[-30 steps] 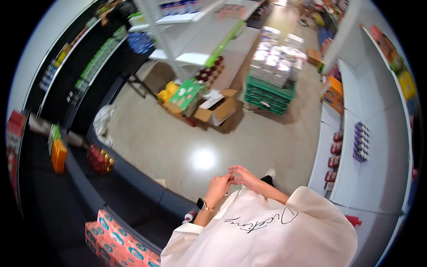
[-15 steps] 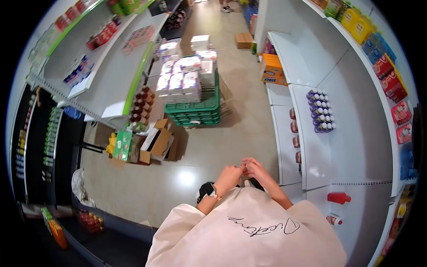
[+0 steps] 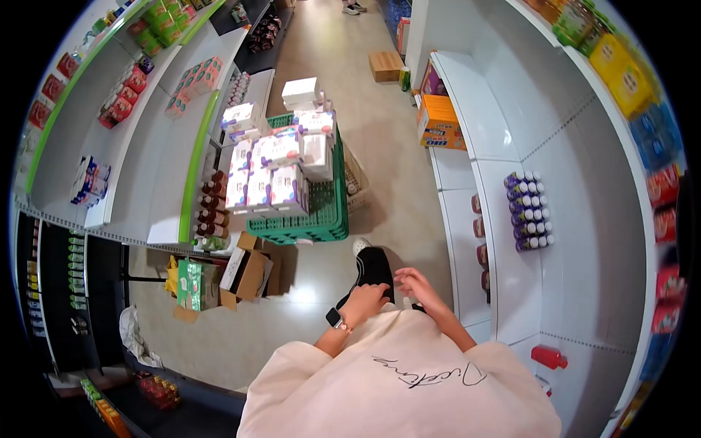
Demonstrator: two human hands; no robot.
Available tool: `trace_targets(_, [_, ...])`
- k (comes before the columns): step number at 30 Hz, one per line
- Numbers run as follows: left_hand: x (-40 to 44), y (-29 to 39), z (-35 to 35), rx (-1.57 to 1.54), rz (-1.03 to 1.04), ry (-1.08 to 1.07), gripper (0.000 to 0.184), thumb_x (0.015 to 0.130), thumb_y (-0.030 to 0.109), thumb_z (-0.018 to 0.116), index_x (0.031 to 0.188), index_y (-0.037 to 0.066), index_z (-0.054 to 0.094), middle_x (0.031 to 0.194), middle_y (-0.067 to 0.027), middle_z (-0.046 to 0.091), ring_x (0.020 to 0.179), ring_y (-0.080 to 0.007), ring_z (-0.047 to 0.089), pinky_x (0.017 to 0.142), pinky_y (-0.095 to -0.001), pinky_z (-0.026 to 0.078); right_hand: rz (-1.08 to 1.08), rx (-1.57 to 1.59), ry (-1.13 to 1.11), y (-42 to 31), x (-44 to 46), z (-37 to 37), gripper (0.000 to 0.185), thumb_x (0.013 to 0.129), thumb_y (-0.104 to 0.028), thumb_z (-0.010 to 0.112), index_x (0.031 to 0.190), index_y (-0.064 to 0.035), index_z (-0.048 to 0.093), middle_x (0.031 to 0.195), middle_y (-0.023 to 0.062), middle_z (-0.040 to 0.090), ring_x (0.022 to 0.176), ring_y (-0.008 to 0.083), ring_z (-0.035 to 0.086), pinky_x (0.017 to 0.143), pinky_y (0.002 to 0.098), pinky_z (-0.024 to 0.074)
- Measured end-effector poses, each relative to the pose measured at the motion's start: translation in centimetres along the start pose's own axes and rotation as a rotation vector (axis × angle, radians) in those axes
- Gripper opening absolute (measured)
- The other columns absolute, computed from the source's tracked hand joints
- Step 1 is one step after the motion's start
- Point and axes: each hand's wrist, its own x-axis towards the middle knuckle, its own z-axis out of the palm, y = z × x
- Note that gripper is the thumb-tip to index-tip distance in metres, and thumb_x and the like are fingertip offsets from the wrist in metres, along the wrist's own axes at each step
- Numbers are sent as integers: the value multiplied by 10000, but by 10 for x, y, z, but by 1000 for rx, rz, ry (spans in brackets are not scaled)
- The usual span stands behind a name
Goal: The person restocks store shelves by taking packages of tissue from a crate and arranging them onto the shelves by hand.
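In front of my torso, my left hand point(image 3: 366, 301), with a watch point(image 3: 334, 317) on the wrist, is held palm down with its fingers loosely extended. I see nothing in it. Just to its right, my right hand point(image 3: 416, 284) has its fingers apart and holds nothing visible. A small gap separates the two hands. Below them a leg in black trousers point(image 3: 374, 266) and a white shoe point(image 3: 361, 245) show. Ahead on the left, stacked green crates point(image 3: 340, 208) carry several white packs point(image 3: 283, 150) with purple markings.
Opened cardboard boxes point(image 3: 252, 276) lie by the left shelf point(image 3: 139, 171). On the right shelf point(image 3: 511, 292) stand purple bottles with white caps point(image 3: 527, 212) and an orange box point(image 3: 441, 123). A brown carton point(image 3: 385, 66) sits farther down the aisle. Another person's feet point(image 3: 354, 9) are at the far end.
My hands have drawn apart from touching each other. The crates and shelves now appear closer and lower in view, and a leg with a white shoe has come forward.
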Motion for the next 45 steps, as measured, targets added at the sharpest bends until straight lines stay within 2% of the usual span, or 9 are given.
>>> trace_targets(13, [164,-94,-223,51,-178,401,415,887,308,594,1239,91,552,1078,-145,640,987,-325,601,809,-425,479,-148,-230,-105,-241,227,29,270,938,-183,483,1180,-94,563,1069,28,613,917,117,573,844,278,451])
trace_targets(21, [184,-117,-273,-373,-252,558,400,896,275,605,1237,70,567,1135,-183,618,1015,-345,581,894,-426,456,4,-232,-227,-288,326,51,253,937,-216,512,1156,-104,573,1033,26,634,886,116,584,812,262,453])
trace_targets(26, [224,-139,-316,-1035,-385,811,378,942,171,570,1296,47,523,1250,-99,590,1123,-184,549,919,-309,439,-120,-387,-258,-387,439,71,266,939,-234,516,1142,-77,583,998,37,638,852,109,579,779,256,468])
trace_targets(29, [272,-166,-337,-1151,-431,1005,406,937,212,578,1306,57,511,1236,-106,591,1071,-215,574,864,-305,463,-358,-467,-269,-441,540,84,265,946,-228,516,1136,-55,580,991,51,643,836,103,563,762,245,466])
trace_targets(33, [343,-207,-371,-1150,-638,1235,392,951,173,545,1321,60,485,1263,-123,563,1056,-207,563,842,-308,473,-252,-544,-490,-514,644,131,299,939,-251,529,1148,-43,573,1012,73,639,872,123,568,784,262,467])
trace_targets(37, [384,-270,-410,-481,-839,1126,314,902,48,506,1209,5,548,1196,-180,589,1061,-307,565,898,-385,452,-165,-650,-687,-529,747,173,348,919,-296,571,1153,-39,576,1035,80,632,931,156,572,813,291,470])
trace_targets(40, [415,-346,-407,-72,-1051,699,333,843,77,559,1169,14,587,1202,-150,586,1137,-324,529,972,-421,414,-198,-756,-901,-510,798,208,373,900,-332,599,1162,-66,586,1064,91,630,960,203,584,839,324,471])
trace_targets(43, [424,-416,-359,394,-969,310,376,829,147,575,1188,38,589,1255,-105,565,1217,-300,480,1058,-441,348,-387,-911,-1109,-493,803,234,433,861,-391,634,1179,-101,590,1119,100,619,1003,248,576,884,359,453])
trace_targets(45, [425,-438,-354,332,-945,72,371,856,220,555,1202,92,599,1283,-61,556,1277,-288,428,1111,-501,238,-508,-1064,-1177,-486,792,236,482,815,-425,666,1182,-120,594,1150,103,607,1052,271,551,919,392,427])
